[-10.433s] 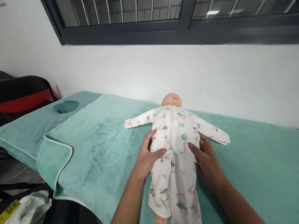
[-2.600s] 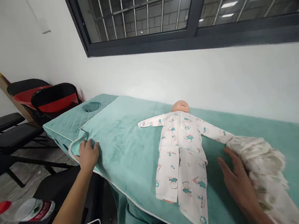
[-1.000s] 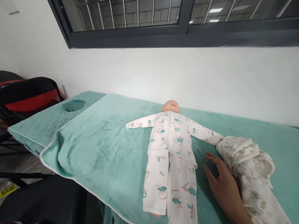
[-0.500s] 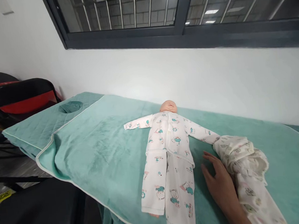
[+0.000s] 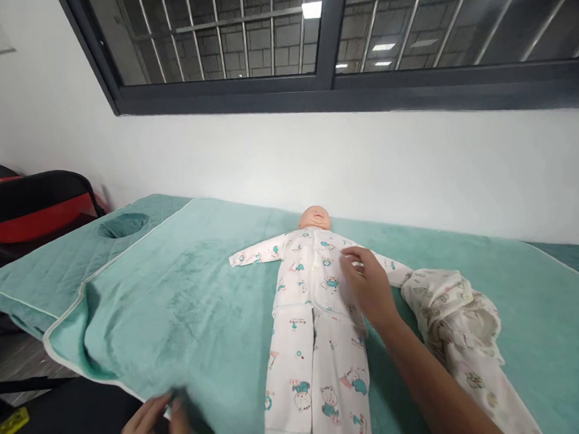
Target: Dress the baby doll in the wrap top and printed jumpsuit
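A baby doll [image 5: 314, 218] lies on its back in a white printed jacket [image 5: 301, 269] and matching trousers [image 5: 292, 377], arms spread wide. My right hand [image 5: 370, 287] is over the jacket's right side, near the doll's shoulder. Its fingers are loosely curled with a gap at the thumb, and nothing shows in them. Low at the left, by the bed's front edge, is my left hand [image 5: 156, 431], half curled and smeared by motion. Whether it holds anything cannot be made out. Bunched printed baby clothing [image 5: 451, 304] lies right of the doll, against the end of its sleeve.
A green plush cover [image 5: 191, 305] spreads over the bed, which has a face hole [image 5: 124, 224] at its left end. Red and black chairs [image 5: 33, 210] stand at the left. Behind the bed rises a white wall [image 5: 245, 157] with a barred window.
My right hand has moved up and left from beside the bunched clothing to over the jacket. My left hand is now at the bed's front edge. The view has tilted up slightly.
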`<move>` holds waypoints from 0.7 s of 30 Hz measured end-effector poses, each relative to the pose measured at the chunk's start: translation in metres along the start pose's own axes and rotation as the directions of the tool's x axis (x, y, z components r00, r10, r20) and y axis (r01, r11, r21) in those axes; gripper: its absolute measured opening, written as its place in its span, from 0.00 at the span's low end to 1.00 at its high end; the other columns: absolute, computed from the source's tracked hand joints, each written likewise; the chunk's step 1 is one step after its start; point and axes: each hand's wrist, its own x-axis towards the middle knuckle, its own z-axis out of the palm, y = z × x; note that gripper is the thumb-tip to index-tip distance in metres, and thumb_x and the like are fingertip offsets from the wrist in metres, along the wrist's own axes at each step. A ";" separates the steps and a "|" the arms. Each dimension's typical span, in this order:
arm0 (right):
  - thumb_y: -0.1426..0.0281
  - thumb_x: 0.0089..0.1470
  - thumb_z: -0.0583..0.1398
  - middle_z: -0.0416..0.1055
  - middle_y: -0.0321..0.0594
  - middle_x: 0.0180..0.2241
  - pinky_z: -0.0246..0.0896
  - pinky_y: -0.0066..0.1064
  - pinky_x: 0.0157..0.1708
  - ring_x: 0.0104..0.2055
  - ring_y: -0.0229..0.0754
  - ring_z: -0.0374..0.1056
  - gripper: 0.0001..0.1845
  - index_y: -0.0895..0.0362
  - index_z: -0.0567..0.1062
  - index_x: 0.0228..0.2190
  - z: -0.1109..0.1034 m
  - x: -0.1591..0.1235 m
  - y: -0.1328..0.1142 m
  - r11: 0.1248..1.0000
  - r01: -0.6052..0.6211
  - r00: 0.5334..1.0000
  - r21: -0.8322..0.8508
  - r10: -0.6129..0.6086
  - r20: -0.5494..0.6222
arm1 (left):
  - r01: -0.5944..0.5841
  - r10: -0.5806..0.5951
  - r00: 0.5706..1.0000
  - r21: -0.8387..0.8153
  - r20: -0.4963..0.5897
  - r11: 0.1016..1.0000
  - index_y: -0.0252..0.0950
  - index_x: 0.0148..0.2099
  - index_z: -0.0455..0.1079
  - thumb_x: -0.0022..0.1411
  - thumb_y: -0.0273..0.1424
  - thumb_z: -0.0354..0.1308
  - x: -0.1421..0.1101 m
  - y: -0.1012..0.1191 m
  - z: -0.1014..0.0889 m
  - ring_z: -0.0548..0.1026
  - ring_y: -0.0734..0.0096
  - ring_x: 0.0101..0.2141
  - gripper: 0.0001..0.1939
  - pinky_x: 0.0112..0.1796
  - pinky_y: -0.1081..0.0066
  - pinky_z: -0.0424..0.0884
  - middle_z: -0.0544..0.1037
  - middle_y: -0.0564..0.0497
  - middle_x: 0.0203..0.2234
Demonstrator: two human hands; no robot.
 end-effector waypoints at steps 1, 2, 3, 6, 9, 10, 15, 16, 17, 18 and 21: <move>0.58 0.56 0.55 0.71 0.43 0.41 0.63 0.36 0.41 0.40 0.44 0.67 0.16 0.55 0.71 0.41 0.010 0.016 -0.003 0.999 0.033 0.999 -0.039 -0.032 0.031 | -0.057 0.058 0.998 -0.029 0.010 0.998 0.41 0.41 0.68 0.61 0.33 0.55 0.005 0.015 0.020 0.70 0.57 0.44 0.06 0.50 0.51 0.66 0.71 0.48 0.38; 0.59 0.55 0.55 0.71 0.43 0.41 0.61 0.37 0.42 0.39 0.44 0.67 0.16 0.56 0.71 0.41 0.020 0.032 -0.005 0.994 0.061 0.997 -0.088 -0.056 0.056 | -0.108 0.115 0.991 -0.092 0.070 0.990 0.40 0.42 0.68 0.62 0.33 0.54 0.013 0.034 0.041 0.70 0.59 0.45 0.07 0.49 0.54 0.67 0.71 0.47 0.40; 0.59 0.55 0.55 0.70 0.44 0.41 0.60 0.38 0.43 0.40 0.44 0.66 0.16 0.56 0.71 0.41 0.028 0.046 -0.004 0.988 0.078 0.996 -0.130 -0.070 0.061 | -0.139 0.162 0.978 -0.172 0.128 0.975 0.40 0.43 0.68 0.63 0.32 0.52 0.024 0.056 0.063 0.70 0.60 0.46 0.07 0.49 0.57 0.68 0.72 0.47 0.41; 0.60 0.53 0.56 0.70 0.45 0.40 0.58 0.39 0.45 0.40 0.45 0.65 0.16 0.58 0.73 0.38 0.043 0.075 0.006 0.983 0.063 0.995 -0.171 -0.049 0.082 | -0.101 0.236 0.916 -0.380 0.326 0.920 0.41 0.46 0.70 0.65 0.30 0.47 0.066 0.121 0.133 0.71 0.66 0.47 0.12 0.47 0.65 0.69 0.73 0.49 0.45; 0.59 0.55 0.54 0.70 0.43 0.39 0.59 0.38 0.44 0.39 0.44 0.65 0.16 0.57 0.75 0.35 0.044 0.079 0.019 0.989 0.053 0.993 -0.136 -0.038 0.108 | -0.096 0.352 0.799 -0.475 0.487 0.875 0.39 0.44 0.73 0.62 0.25 0.49 0.101 0.165 0.198 0.72 0.67 0.46 0.13 0.48 0.66 0.68 0.76 0.49 0.43; 0.59 0.55 0.54 0.70 0.43 0.39 0.59 0.37 0.45 0.39 0.43 0.66 0.17 0.57 0.76 0.35 0.043 0.078 0.022 0.992 0.053 0.993 -0.118 -0.040 0.113 | -0.129 0.394 0.754 -0.470 0.525 0.873 0.38 0.44 0.73 0.62 0.25 0.49 0.109 0.172 0.217 0.72 0.67 0.46 0.14 0.50 0.65 0.67 0.76 0.49 0.43; 0.60 0.54 0.56 0.68 0.42 0.40 0.60 0.36 0.43 0.36 0.42 0.65 0.16 0.55 0.78 0.37 0.042 0.076 0.028 0.998 0.007 0.995 -0.058 -0.002 0.099 | -0.200 0.450 0.662 -0.437 0.600 0.877 0.38 0.48 0.74 0.65 0.27 0.46 0.119 0.174 0.273 0.70 0.64 0.47 0.17 0.52 0.62 0.65 0.74 0.47 0.43; 0.60 0.54 0.56 0.68 0.41 0.38 0.60 0.36 0.42 0.35 0.41 0.65 0.15 0.55 0.78 0.37 0.043 0.078 0.027 0.997 0.006 0.994 -0.078 0.003 0.105 | -0.193 0.449 0.654 -0.439 0.609 0.878 0.39 0.49 0.74 0.65 0.27 0.46 0.118 0.171 0.276 0.69 0.64 0.47 0.17 0.52 0.62 0.65 0.74 0.47 0.43; 0.60 0.54 0.56 0.69 0.40 0.37 0.59 0.36 0.41 0.34 0.41 0.64 0.15 0.54 0.77 0.36 0.044 0.081 0.025 0.994 0.011 0.993 -0.110 0.002 0.119 | -0.187 0.449 0.646 -0.442 0.617 0.877 0.39 0.49 0.75 0.65 0.26 0.46 0.118 0.169 0.278 0.69 0.64 0.47 0.18 0.52 0.63 0.65 0.73 0.47 0.43; 0.59 0.53 0.56 0.69 0.39 0.36 0.59 0.36 0.40 0.34 0.42 0.64 0.14 0.54 0.77 0.35 0.045 0.085 0.024 0.988 0.019 0.991 -0.154 0.002 0.135 | -0.178 0.451 0.638 -0.450 0.625 0.875 0.40 0.49 0.75 0.65 0.26 0.46 0.119 0.168 0.278 0.69 0.65 0.47 0.18 0.52 0.63 0.65 0.72 0.47 0.43; 0.55 0.52 0.57 0.70 0.38 0.33 0.56 0.34 0.34 0.33 0.42 0.64 0.15 0.53 0.73 0.31 0.049 0.095 0.018 0.952 0.056 0.982 -0.300 0.002 0.188 | -0.113 0.448 0.606 -0.487 0.657 0.866 0.42 0.49 0.75 0.65 0.26 0.46 0.122 0.166 0.274 0.70 0.66 0.48 0.19 0.52 0.65 0.65 0.71 0.47 0.42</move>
